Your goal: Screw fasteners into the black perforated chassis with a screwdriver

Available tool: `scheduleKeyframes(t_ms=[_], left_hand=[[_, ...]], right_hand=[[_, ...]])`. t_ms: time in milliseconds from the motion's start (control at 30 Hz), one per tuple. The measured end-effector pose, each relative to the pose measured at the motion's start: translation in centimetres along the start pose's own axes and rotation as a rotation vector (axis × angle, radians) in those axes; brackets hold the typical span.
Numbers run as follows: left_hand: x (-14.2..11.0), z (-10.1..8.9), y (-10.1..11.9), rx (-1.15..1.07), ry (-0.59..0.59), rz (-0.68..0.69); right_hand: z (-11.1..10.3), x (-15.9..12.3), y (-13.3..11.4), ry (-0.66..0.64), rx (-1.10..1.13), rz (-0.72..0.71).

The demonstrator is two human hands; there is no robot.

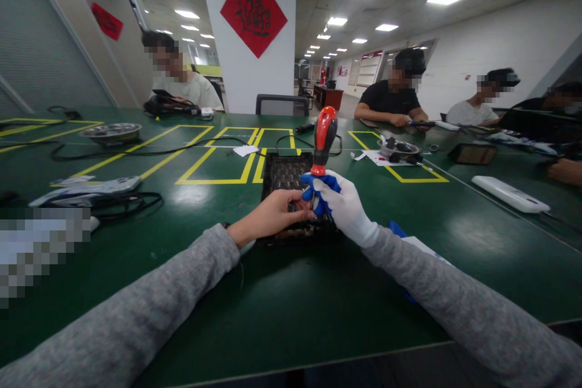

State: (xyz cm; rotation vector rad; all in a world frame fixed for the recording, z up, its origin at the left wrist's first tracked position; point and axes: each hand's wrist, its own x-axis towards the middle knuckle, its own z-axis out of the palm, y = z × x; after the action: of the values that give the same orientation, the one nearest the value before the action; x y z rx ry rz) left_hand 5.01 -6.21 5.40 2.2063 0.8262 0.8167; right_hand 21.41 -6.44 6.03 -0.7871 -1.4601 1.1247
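In the head view, my right hand (343, 203) wears a white glove with blue fingertips and is closed round a screwdriver (325, 136). Its red and black handle points up, and the lower shaft is mostly hidden behind the fingers. My bare left hand (279, 213) meets the right one from the left, thumb and fingers pinched together beside the shaft. What sits in that pinch, if anything, is too small to make out. Both hands are over an open black plastic housing (284, 173) with a patterned inside, lying on the green table (204, 297).
A blue and white glove (421, 248) lies by my right forearm. Cables (131, 206) and a metal bowl (113, 133) are on the left. To the right are a white power strip (511, 194) and a bowl of parts (400, 148). Several people sit across the table.
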Motion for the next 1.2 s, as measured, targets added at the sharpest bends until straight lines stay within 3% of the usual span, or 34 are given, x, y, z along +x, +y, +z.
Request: scheduleKeyframes(t_ms=[267,933,1200], left_hand=[[-0.21,-0.05,-0.10,0.048,-0.008,0.072],[-0.15,0.09,0.15,0.086,0.031,0.086],[-0.13,0.17,0.12,0.154,0.018,0.153]], right_hand=[[0.02,0.03,-0.16,0.008,-0.049,-0.009],[-0.15,0.02,0.00,0.016,-0.090,-0.117],[-0.04,-0.16,-0.32,0.012,-0.052,-0.062]])
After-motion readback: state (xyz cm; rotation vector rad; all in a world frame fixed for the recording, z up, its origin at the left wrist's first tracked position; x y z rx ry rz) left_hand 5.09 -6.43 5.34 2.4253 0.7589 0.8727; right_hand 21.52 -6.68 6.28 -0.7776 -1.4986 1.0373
